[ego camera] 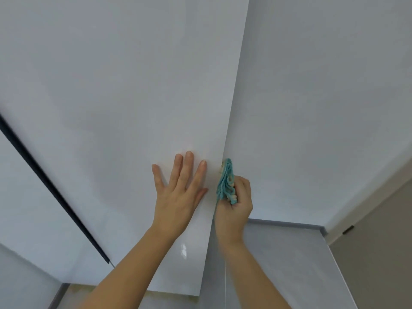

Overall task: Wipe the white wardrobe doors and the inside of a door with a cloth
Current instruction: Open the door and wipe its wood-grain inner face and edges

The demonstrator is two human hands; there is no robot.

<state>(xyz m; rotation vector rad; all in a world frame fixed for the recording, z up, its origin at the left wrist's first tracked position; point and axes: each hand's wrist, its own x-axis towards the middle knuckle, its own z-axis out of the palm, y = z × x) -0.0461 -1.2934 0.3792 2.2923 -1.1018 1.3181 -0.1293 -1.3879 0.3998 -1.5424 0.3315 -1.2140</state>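
A tall white glossy wardrobe door (124, 90) fills the left and middle of the view and stands ajar, its free edge running down the middle. My left hand (178, 190) presses flat on its face with fingers spread and straight. My right hand (235, 206) grips a bunched blue cloth (226, 181) just right of that edge, and the cloth touches the edge of the door. The cloth has a pale patch in its folds.
A white wall or panel (323, 97) lies behind the door on the right, with a grey skirting (289, 224) at its foot. A dark gap (51, 186) divides this door from another white door on the left. Grey floor tiles (267, 275) lie below, a brown door (379, 253) at far right.
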